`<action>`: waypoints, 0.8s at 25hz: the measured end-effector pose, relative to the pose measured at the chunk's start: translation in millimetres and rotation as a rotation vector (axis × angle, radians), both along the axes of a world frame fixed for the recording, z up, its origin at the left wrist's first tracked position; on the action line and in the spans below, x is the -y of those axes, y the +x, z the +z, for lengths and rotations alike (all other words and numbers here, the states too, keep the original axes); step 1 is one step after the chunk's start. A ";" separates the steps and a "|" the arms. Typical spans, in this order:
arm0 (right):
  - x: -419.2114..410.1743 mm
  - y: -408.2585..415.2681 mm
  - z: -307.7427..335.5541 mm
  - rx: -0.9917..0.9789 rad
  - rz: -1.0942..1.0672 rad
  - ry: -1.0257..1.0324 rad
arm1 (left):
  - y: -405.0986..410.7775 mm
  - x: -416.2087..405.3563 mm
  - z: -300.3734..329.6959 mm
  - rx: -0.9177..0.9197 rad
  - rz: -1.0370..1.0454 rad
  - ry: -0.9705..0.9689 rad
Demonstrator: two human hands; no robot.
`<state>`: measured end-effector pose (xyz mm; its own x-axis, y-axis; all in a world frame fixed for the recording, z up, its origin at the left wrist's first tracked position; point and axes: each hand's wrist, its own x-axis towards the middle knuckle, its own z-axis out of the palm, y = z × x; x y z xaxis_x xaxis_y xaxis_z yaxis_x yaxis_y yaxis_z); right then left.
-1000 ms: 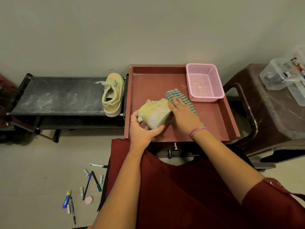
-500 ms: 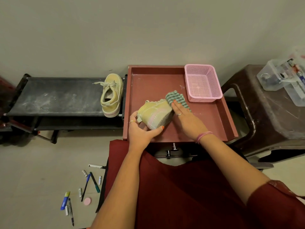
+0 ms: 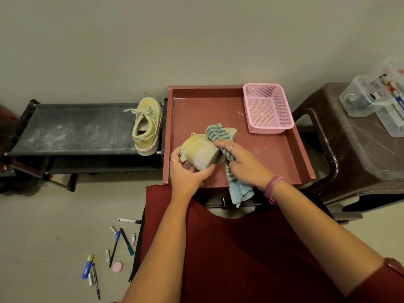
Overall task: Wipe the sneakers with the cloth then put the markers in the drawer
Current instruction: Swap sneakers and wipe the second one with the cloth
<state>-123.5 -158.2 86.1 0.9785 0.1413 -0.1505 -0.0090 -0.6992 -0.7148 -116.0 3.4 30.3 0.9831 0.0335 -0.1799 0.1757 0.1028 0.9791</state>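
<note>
1. Yellow sneaker (image 3: pixel 200 153), frame centre over the drawer (image 3: pixel 273 158), is held by the left hand (image 3: pixel 188 173).
2. Right hand (image 3: pixel 244 162) grips the cloth (image 3: pixel 220 136), wiping it.
3. Likely next: the second sneaker (image 3: pixel 148 125); markers (image 3: pixel 122 243) wait lower left.

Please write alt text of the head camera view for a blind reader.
A person's right hand wipes a pale yellow canvas sneaker with a green striped cloth over a reddish-brown open drawer, while the left hand grips the sneaker's heel.

no legible text, printing on items in clear box (image 3: pixel 371 101) too blurred
</note>
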 end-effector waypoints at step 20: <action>16.4 -6.1 -15.5 0.017 0.045 -0.046 | -0.5 -1.2 -11.6 0.030 -0.066 0.022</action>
